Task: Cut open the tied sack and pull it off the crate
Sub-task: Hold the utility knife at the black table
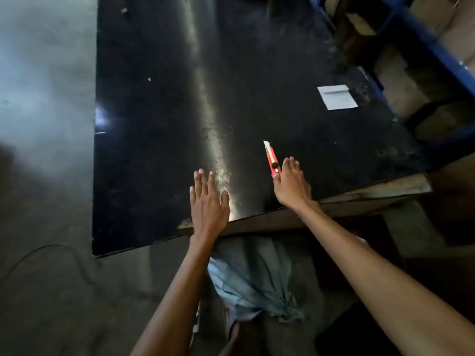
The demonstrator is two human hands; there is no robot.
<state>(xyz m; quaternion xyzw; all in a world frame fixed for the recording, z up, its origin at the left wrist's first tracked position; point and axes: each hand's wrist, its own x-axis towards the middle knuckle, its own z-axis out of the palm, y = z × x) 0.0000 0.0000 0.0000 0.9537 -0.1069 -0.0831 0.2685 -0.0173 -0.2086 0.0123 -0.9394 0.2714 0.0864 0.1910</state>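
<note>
A red utility knife (272, 161) with its blade out lies on the black table (167, 111), near the front edge. My right hand (291, 185) rests flat beside it, thumb touching the knife's rear end, fingers spread. My left hand (208, 201) lies flat and open on the table to the left, holding nothing. Below the table's front edge, between my arms, a light blue sack (253, 276) stands on the floor, its fabric gathered to a tied knot at the lower right. No crate shows; the sack hides whatever is inside.
A white sheet of paper (337, 97) lies at the table's right. Blue metal shelving (421, 39) with cardboard boxes stands at the far right. Grey concrete floor (43, 124) runs along the left, with a thin cable (38, 250) on it.
</note>
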